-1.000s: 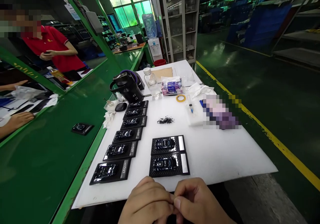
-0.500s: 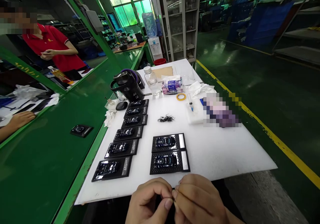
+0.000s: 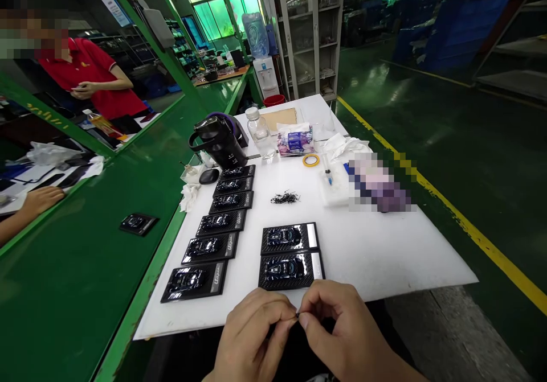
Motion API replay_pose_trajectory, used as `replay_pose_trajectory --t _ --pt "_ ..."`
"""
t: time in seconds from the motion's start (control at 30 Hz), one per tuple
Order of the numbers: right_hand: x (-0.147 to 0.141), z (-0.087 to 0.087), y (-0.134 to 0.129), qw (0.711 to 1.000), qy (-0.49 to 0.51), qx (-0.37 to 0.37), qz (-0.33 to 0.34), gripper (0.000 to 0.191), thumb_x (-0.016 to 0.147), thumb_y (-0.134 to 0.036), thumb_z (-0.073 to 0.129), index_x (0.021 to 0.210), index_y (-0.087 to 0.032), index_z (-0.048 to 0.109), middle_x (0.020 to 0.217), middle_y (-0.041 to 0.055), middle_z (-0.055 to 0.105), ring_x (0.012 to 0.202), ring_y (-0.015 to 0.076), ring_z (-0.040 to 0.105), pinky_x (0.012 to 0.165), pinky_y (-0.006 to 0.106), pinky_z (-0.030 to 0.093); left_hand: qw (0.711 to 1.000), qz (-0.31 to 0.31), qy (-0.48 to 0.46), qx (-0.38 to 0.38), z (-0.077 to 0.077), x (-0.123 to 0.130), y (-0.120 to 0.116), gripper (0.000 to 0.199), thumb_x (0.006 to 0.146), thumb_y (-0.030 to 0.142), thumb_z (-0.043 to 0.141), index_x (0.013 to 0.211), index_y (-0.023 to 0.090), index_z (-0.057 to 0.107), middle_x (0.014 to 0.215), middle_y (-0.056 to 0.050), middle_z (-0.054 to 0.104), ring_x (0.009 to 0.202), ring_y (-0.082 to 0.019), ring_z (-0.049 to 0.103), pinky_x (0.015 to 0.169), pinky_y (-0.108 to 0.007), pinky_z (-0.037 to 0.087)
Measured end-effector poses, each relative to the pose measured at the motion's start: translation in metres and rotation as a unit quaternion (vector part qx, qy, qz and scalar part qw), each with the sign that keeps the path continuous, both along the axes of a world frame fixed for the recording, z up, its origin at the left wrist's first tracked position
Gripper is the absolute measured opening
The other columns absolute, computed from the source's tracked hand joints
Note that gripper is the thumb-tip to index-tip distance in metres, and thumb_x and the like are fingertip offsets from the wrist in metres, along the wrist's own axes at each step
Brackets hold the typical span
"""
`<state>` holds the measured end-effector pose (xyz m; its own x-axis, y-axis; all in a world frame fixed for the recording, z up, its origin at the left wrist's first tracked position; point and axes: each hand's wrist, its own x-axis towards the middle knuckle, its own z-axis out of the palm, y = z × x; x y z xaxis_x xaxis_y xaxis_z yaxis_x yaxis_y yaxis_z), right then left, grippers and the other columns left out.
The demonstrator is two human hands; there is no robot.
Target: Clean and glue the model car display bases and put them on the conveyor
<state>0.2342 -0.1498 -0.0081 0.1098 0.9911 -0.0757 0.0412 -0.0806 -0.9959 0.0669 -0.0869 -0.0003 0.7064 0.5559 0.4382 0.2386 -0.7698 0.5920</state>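
Observation:
My left hand (image 3: 252,333) and my right hand (image 3: 342,328) meet at the table's near edge, both with fingers pinched. Between their fingertips is a tiny black piece (image 3: 297,315), too small to identify. Just beyond them lie two black display bases side by side: a nearer dark model car (image 3: 284,268) and a farther model car (image 3: 284,237) sit on them, each base with a pale strip at its right end. Farther up is a loose pile of thin black bits (image 3: 285,198). A slanting row of several more model cars on bases (image 3: 187,279) runs along the left.
On the white tabletop (image 3: 384,257) stand a black jug (image 3: 222,146), a clear bottle (image 3: 257,128), a tissue pack (image 3: 294,142), yellow tape (image 3: 311,160) and a syringe (image 3: 328,176). Another model car (image 3: 137,222) lies on the green bench, near a co-worker's hand (image 3: 43,200). A person in red stands beyond.
My right hand has turned, its thumb and index finger now showing at the pinch. Both hands are slightly higher in view, still together. The objects on the table lie as before.

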Motion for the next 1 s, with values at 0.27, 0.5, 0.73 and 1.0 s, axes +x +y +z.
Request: replay_pose_trajectory --t 0.27,0.5,0.73,1.0 --pt "-0.001 -0.005 0.0 0.992 -0.064 0.107 0.008 0.013 0.068 -0.008 0.053 0.06 -0.019 0.054 0.059 -0.0025 0.058 0.055 0.0094 0.053 0.053 0.018 0.039 0.959 0.005 0.112 -0.259 -0.001 -0.008 -0.011 0.011 0.102 0.027 0.035 0.097 0.026 0.044 0.093 -0.001 0.058 0.082 -0.013 0.056 0.075 -0.026 0.049" --pt "-0.003 -0.013 -0.003 0.953 -0.191 0.235 -0.01 0.016 0.07 -0.005 0.048 0.062 -0.019 0.051 0.058 -0.0014 0.057 0.053 0.0096 0.054 0.052 0.019 0.04 0.892 0.041 0.195 -0.406 0.012 -0.006 -0.021 0.031 0.102 0.049 0.028 0.101 0.024 0.047 0.097 -0.003 0.056 0.088 -0.016 0.055 0.082 -0.027 0.047" --pt "-0.001 -0.001 -0.009 0.94 -0.271 0.206 0.012 0.016 0.071 -0.006 0.049 0.063 -0.019 0.053 0.058 -0.0008 0.058 0.049 0.0113 0.054 0.046 0.021 0.04 0.885 0.011 0.035 -0.463 0.004 0.004 -0.026 0.032 0.099 0.051 0.039 0.088 0.022 0.045 0.077 0.0 0.046 0.068 -0.013 0.044 0.064 -0.023 0.044" --pt "0.037 -0.001 0.007 0.951 -0.266 0.154 0.017 0.025 0.079 -0.009 0.057 0.1 -0.02 0.063 0.098 0.007 0.065 0.094 0.0224 0.061 0.082 0.037 0.054 0.976 0.169 -0.029 -0.136 -0.014 -0.013 -0.001 0.012 0.096 0.022 0.053 0.087 0.023 0.061 0.096 -0.003 0.069 0.091 -0.016 0.064 0.082 -0.026 0.05"
